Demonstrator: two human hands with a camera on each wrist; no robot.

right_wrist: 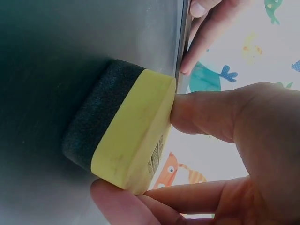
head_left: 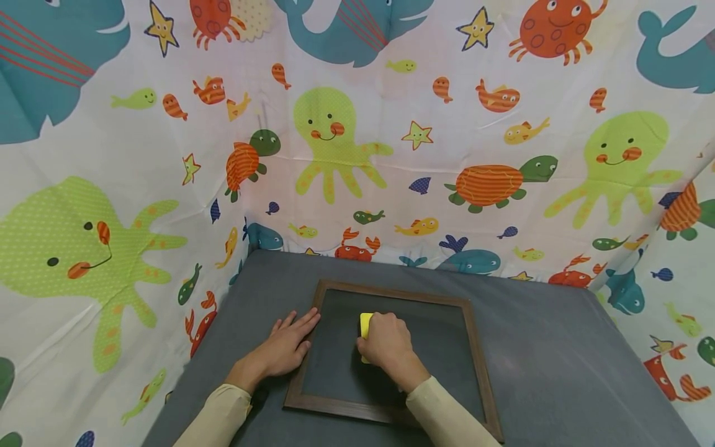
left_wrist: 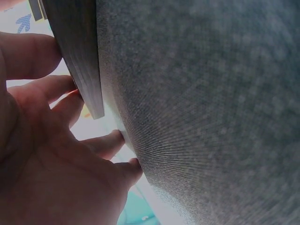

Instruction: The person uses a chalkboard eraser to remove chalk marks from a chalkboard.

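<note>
A small blackboard (head_left: pixel 335 379) with a brown wooden frame (head_left: pixel 391 290) lies on the grey cloth. My right hand (head_left: pixel 388 341) grips a chalkboard eraser (right_wrist: pixel 133 126), yellow on top with a dark felt base, over the middle of the board. In the right wrist view the thumb and fingers pinch its opposite sides, and the felt faces the dark surface. My left hand (head_left: pixel 282 347) rests at the left side of the frame with fingers extended. The left wrist view shows its thumb and some fingertips against the frame edge (left_wrist: pixel 77 51), with other fingertips at the cloth.
The grey cloth-covered table (head_left: pixel 558 366) extends on both sides of the board. A white curtain (head_left: pixel 380 186) printed with sea animals surrounds the table at the back, left and right.
</note>
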